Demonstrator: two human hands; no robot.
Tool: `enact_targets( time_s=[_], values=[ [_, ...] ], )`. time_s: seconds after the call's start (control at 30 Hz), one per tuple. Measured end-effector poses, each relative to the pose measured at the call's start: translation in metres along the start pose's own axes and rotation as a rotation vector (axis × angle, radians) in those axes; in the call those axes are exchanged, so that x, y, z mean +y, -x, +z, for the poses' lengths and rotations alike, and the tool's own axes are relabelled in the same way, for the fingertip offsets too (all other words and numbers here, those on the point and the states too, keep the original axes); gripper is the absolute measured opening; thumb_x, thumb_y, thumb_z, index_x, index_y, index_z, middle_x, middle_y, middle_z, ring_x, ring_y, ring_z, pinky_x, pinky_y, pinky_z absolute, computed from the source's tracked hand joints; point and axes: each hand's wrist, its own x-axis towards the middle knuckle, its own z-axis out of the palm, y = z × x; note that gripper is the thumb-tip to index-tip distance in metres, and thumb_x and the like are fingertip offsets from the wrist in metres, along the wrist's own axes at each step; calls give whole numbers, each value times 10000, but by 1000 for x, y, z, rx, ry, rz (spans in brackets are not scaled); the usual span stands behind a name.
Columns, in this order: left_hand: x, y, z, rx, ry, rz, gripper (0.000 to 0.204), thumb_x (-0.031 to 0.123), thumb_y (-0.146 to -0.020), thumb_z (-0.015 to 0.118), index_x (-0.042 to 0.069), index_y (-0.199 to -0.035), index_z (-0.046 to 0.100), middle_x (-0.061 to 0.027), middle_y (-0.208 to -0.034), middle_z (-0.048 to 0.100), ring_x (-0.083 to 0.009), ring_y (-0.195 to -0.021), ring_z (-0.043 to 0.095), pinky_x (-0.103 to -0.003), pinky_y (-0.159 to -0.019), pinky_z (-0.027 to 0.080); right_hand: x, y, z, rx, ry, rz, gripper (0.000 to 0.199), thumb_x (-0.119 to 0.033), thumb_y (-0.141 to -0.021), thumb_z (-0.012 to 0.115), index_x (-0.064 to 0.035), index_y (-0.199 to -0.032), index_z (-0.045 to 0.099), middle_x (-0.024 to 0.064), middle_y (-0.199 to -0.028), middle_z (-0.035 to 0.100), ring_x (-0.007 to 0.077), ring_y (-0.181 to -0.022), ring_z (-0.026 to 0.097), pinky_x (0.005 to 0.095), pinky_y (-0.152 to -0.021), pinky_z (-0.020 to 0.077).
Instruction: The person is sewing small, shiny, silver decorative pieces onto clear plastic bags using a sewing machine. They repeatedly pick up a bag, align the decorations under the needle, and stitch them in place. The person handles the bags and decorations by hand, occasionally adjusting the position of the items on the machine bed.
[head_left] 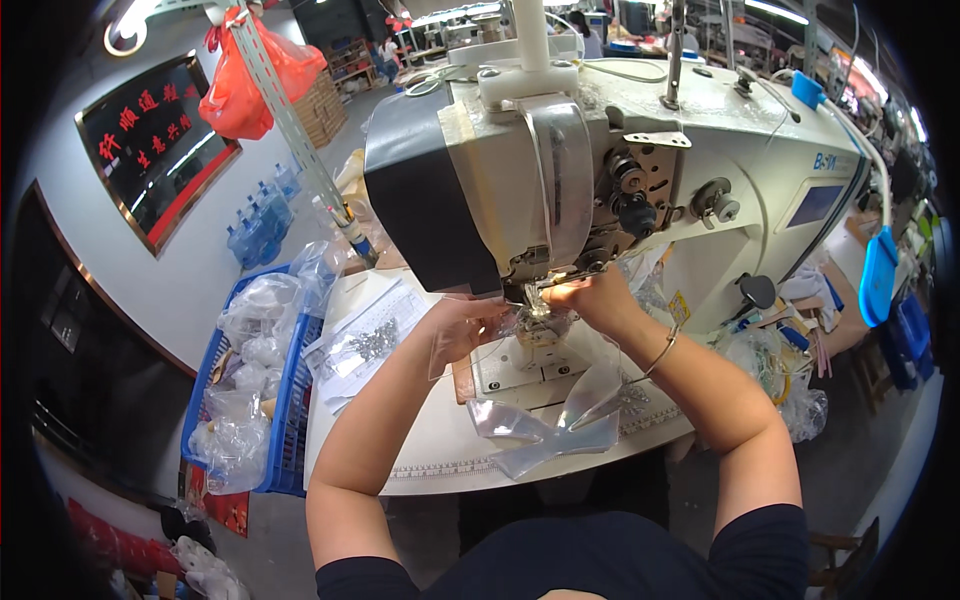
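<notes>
Both hands are up at the needle area of a white industrial sewing machine (pixel 690 110). My left hand (pixel 463 327), left of the needle, has its fingers closed on a thin clear plastic piece (pixel 437 352), whose edge hangs below the palm. My right hand (pixel 598 298) is right of the needle with its fingertips pinched close to the presser foot (pixel 538 300); what they hold is hidden. In front of the machine's base, shiny translucent plastic cutouts (pixel 545 440) lie in a bow-like shape near the table's front edge.
Left of the table stands a blue crate (pixel 292 410) full of clear plastic bags. Papers with a bag of small silvery pieces (pixel 370 342) lie on the table's left. A ruler strip (pixel 440 468) follows the front edge. A blue-handled hanging tool (pixel 879 278) is at the right.
</notes>
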Motion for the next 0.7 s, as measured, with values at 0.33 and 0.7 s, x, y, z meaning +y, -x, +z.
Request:
enact_targets(
  time_s=[0.33, 0.7],
  values=[
    [-2, 1, -6, -91, 50, 17, 179, -11, -802, 611, 31, -967, 559, -54, -870, 606, -172, -840, 622, -302, -783, 496, 7, -2, -1, -53, 40, -94, 207, -210, -696, 694, -30, -791, 658, 67, -793, 682, 190, -721, 641, 312, -673, 485],
    [-7, -13, -18, -79, -45, 9, 230, 46, -802, 619, 42, -1031, 592, 12, -907, 596, -120, -824, 577, -315, -773, 453, 5, -6, -1, -39, -75, -18, 235, -162, -687, 724, -20, -858, 646, 71, -802, 677, 154, -709, 627, 296, -658, 483]
  ],
)
